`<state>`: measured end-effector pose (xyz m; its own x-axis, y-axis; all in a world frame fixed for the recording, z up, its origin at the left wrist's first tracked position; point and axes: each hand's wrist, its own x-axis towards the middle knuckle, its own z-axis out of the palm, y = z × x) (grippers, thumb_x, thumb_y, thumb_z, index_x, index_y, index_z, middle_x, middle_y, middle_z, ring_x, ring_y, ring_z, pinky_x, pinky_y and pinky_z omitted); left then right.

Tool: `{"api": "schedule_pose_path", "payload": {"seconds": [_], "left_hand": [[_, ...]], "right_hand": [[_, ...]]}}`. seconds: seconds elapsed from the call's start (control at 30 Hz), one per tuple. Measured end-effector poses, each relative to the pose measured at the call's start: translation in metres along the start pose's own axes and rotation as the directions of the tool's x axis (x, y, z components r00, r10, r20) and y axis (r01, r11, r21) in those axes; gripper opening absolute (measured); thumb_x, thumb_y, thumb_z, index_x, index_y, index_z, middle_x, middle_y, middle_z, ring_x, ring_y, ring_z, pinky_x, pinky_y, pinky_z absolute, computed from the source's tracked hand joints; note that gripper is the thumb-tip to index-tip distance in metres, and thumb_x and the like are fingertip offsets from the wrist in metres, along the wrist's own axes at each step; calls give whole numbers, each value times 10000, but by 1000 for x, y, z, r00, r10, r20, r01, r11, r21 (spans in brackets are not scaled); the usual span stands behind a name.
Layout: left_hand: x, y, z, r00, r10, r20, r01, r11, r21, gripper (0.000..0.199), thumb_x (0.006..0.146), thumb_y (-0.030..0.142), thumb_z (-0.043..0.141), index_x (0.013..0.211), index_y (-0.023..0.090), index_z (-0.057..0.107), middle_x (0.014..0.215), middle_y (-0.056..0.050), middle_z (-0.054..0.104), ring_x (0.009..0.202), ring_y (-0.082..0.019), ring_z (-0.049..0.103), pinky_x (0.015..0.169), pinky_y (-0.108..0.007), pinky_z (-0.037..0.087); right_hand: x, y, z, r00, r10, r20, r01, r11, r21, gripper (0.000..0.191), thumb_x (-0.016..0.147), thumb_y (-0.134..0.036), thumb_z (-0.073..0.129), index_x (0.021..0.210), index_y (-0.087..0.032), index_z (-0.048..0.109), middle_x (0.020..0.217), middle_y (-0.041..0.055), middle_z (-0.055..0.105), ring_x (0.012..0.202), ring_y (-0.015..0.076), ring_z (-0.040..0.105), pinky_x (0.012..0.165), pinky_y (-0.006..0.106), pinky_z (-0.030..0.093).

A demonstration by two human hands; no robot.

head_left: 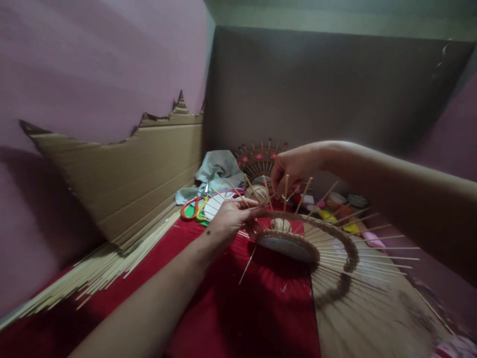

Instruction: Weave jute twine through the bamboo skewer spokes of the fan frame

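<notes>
A round frame of thin wooden sticks (330, 256) fans out from a pale disc (286, 247) with a twine-covered edge. Across the sticks runs a curved woven twine band (335, 231), covering only part of the circle. My left hand (238, 216) is closed on the band's left end and the sticks there, thumb on top. Above the upright sticks, my right hand (288, 174) is bent down with its fingers pinched on a strand of twine (286, 199). One twine ball (257, 195) sits behind the frame; another twine ball (280, 226) shows between the sticks.
Loose sticks (108, 268) lie in a bundle on the left, beside a large cardboard sheet (137, 174) against the wall. Scissors (192, 208) with red-orange handles lie near a crumpled cloth (219, 169). A flower-decorated stick piece (257, 159) stands behind. Red cloth (238, 308) and brown board (357, 318) lie underneath.
</notes>
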<state>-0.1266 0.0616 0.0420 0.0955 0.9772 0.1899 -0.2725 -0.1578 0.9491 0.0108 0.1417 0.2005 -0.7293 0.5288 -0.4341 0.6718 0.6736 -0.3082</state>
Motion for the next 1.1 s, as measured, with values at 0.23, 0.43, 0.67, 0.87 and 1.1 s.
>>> {"api": "schedule_pose_path", "payload": {"seconds": [0.23, 0.43, 0.67, 0.87, 1.1], "left_hand": [[1, -4, 2, 999, 33, -28, -33, 999, 21, 226, 701, 276, 687, 803, 76, 661, 572, -45, 638, 390, -107, 543, 344, -198, 429], [2, -5, 1, 999, 48, 1, -48, 999, 4, 295, 753, 334, 630, 928, 97, 645, 857, -119, 696, 411, -101, 561, 340, -206, 432], [7, -10, -1, 998, 37, -46, -38, 999, -17, 260, 725, 362, 655, 837, 127, 643, 650, -13, 640, 388, -91, 547, 324, -190, 422], [6, -9, -2, 998, 51, -25, -51, 999, 10, 263, 748, 340, 633, 884, 116, 647, 609, -18, 620, 402, -109, 572, 345, -198, 446], [7, -9, -2, 998, 55, -39, -56, 998, -34, 231, 709, 324, 679, 808, 120, 636, 645, -13, 632, 368, -92, 543, 316, -199, 420]], "right_hand": [[-5, -16, -6, 997, -43, -68, 43, 999, 0, 203, 721, -361, 638, 766, -175, 706, 573, -27, 591, 490, 70, 434, 478, 210, 340], [-8, -21, -9, 994, -4, -112, 2, 1000, -13, 228, 683, -396, 674, 700, -169, 682, 568, -18, 565, 525, 86, 455, 515, 228, 352], [-8, -39, -11, 961, -113, -253, 124, 992, 29, 268, 824, -208, 534, 575, -109, 538, 447, -71, 406, 441, 6, 335, 474, 188, 252], [-21, -53, -11, 932, -136, -337, 141, 990, -10, 141, 788, -173, 567, 690, -85, 620, 436, -96, 413, 449, -16, 328, 489, 202, 210], [-23, -14, -17, 980, 19, -197, -4, 997, 78, 212, 733, -144, 572, 525, -107, 548, 377, -82, 357, 396, 23, 282, 436, 217, 190]]}}
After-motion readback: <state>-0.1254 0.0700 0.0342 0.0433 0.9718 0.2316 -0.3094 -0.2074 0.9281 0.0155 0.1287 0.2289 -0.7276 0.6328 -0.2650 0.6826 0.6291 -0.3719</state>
